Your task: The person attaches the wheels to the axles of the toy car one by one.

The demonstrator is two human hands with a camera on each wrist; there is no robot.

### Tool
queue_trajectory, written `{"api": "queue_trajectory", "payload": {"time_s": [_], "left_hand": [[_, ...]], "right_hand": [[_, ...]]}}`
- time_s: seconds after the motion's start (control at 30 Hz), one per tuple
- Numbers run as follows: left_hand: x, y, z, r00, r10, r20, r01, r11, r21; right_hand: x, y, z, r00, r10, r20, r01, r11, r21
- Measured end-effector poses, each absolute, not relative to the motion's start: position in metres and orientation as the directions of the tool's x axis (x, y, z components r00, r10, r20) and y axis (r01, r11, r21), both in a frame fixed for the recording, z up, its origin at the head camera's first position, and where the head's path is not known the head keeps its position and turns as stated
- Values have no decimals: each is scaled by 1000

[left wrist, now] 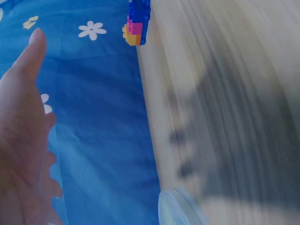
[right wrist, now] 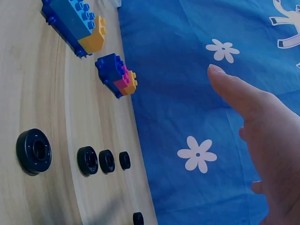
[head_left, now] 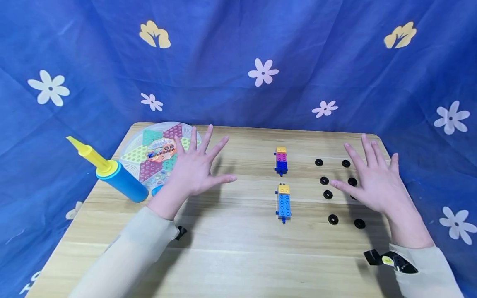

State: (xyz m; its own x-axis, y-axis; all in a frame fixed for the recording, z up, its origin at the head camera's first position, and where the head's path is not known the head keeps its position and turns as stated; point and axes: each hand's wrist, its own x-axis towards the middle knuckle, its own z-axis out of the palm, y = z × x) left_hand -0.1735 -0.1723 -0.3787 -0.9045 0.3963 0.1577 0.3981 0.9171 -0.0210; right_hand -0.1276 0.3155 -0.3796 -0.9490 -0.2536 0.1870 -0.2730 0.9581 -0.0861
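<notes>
My left hand (head_left: 193, 169) is held over the left half of the table, fingers spread and nothing in it. At the right, my right hand (head_left: 378, 184) hovers with spread fingers above the black toy wheels (head_left: 333, 219), partly covering one of them. Between the hands lie two toy block cars without wheels on them. The farther car (head_left: 281, 160) carries yellow, pink and dark blue bricks; the nearer car (head_left: 284, 203) has a yellow and a light blue brick. Both show small dark blue axle pegs along the left side. Several wheels lie flat in two loose columns.
A round Chinese checkers board (head_left: 133, 155) in clear plastic lies at the back left. In front of it, a blue hand pump (head_left: 128, 186) with a yellow nozzle stands near the left table edge. A blue patterned cloth (head_left: 223, 49) hangs behind the wooden table (head_left: 238, 256).
</notes>
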Motion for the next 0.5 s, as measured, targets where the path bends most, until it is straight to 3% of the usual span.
{"api": "queue_trajectory", "payload": {"time_s": [0.23,0.5], "left_hand": [[-181,-160,-379,-908,391,152,400,916,38],[-192,-144,-378,-908,380,178,405,904,137]], "right_hand": [[-132,317,-379,-929,-293,225,-331,931,-154],[-137,318,-381,-921,-299,249,-369,876,-310]]}}
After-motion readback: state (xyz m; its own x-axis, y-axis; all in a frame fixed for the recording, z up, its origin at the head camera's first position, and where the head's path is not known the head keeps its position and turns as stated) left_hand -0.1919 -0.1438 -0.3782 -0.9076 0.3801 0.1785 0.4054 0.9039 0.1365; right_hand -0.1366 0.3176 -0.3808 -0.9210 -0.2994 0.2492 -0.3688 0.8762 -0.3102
